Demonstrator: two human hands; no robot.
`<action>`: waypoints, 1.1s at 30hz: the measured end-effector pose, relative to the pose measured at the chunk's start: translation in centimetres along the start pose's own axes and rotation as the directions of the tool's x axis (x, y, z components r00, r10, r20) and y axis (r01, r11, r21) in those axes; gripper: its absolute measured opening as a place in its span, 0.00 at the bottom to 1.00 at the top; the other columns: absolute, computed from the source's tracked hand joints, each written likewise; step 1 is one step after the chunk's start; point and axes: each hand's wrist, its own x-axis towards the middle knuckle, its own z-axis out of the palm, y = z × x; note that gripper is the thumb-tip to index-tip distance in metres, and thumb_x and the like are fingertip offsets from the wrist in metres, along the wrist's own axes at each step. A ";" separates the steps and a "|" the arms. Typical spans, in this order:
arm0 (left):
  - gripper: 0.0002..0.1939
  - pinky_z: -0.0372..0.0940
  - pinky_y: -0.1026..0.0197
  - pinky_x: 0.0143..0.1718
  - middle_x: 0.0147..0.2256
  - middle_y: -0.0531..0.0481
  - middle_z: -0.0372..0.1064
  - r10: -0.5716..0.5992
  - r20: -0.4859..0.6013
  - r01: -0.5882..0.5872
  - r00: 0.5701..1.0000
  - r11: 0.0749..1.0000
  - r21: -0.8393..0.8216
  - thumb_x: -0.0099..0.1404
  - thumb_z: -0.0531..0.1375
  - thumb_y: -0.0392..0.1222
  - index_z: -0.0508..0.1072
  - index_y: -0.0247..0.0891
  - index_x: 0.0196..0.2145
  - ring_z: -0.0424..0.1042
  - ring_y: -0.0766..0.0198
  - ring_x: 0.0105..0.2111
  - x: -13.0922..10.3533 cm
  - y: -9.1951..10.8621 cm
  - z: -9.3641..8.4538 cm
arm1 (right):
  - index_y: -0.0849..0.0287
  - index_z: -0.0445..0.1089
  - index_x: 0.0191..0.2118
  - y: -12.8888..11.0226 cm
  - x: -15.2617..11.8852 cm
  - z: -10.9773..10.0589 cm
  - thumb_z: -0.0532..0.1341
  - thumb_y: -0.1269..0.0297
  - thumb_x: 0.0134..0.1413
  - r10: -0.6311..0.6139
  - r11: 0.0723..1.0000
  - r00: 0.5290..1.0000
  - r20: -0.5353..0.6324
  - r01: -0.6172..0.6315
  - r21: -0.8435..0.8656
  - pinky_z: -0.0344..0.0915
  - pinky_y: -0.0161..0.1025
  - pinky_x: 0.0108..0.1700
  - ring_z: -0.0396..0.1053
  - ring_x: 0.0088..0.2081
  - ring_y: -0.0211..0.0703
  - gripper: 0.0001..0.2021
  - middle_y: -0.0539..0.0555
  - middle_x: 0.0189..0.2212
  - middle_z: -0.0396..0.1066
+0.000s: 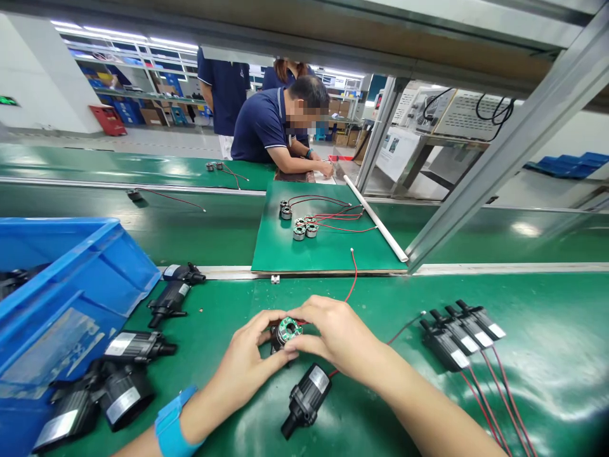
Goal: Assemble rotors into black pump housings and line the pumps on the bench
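My left hand [252, 352], with a blue band at the wrist, grips the left side of a small round part with a green circuit board [289, 330] on top. From the right, the thumb and fingers of my right hand [330, 333] pinch the same part. Something black shows beneath it, partly hidden by my fingers. A red wire with a white plug [353, 266] runs up behind my right hand. Just below my hands a black pump [308, 397] with a white label lies on the green bench, a red wire at its upper end.
At left stands a blue bin [80, 285], with several black pumps [126, 393] beside it. Several wired pumps [464, 336] lie at right. Ahead, a green board [276, 254] bears several round wired parts. A metal post [495, 139] slants at right. A person [261, 130] leans over the far side.
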 end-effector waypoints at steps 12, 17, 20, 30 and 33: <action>0.27 0.70 0.53 0.53 0.51 0.45 0.73 0.193 -0.056 -0.170 0.980 0.943 0.287 0.67 0.62 0.45 0.53 0.47 0.58 0.75 0.56 0.51 -0.6 -1.4 -0.7 | 0.54 0.63 0.63 0.7 0.0 0.2 0.70 0.49 0.52 -0.106 0.984 0.994 0.031 0.100 0.146 0.67 0.40 0.53 0.70 0.51 0.46 0.35 0.56 0.51 0.72; 0.19 0.72 0.58 0.50 0.51 0.46 0.72 0.339 -0.028 -0.305 0.941 0.877 0.372 0.69 0.60 0.41 0.58 0.47 0.54 0.76 0.58 0.49 -0.7 -1.7 -1.0 | 0.56 0.71 0.53 1.2 0.4 0.8 0.66 0.52 0.59 -0.200 0.976 0.980 0.007 0.198 0.093 0.65 0.41 0.55 0.71 0.50 0.44 0.20 0.54 0.49 0.75; 0.15 0.71 0.60 0.51 0.52 0.47 0.72 0.405 0.025 -0.381 0.914 0.837 0.392 0.71 0.59 0.39 0.61 0.46 0.53 0.75 0.61 0.50 -0.5 -1.9 -1.1 | 0.57 0.71 0.52 1.3 0.5 0.9 0.64 0.54 0.61 -0.228 0.973 0.974 0.015 0.227 0.038 0.65 0.41 0.53 0.71 0.48 0.44 0.18 0.54 0.46 0.76; 0.11 0.69 0.63 0.51 0.56 0.48 0.66 0.405 0.205 -0.451 0.891 0.743 0.495 0.73 0.55 0.38 0.70 0.48 0.51 0.72 0.62 0.53 0.0 -0.8 -1.6 | 0.60 0.74 0.49 1.0 0.3 0.8 0.65 0.56 0.62 -0.208 0.977 0.977 0.055 0.210 -0.038 0.65 0.40 0.50 0.70 0.45 0.44 0.15 0.54 0.43 0.75; 0.12 0.70 0.64 0.51 0.56 0.46 0.65 0.430 0.234 -0.487 0.872 0.708 0.511 0.73 0.54 0.37 0.71 0.46 0.51 0.72 0.61 0.52 -0.2 -0.7 -2.1 | 0.58 0.72 0.52 0.7 0.0 0.8 0.64 0.56 0.62 -0.193 0.977 0.979 0.061 0.198 -0.083 0.65 0.42 0.52 0.69 0.46 0.45 0.17 0.54 0.45 0.74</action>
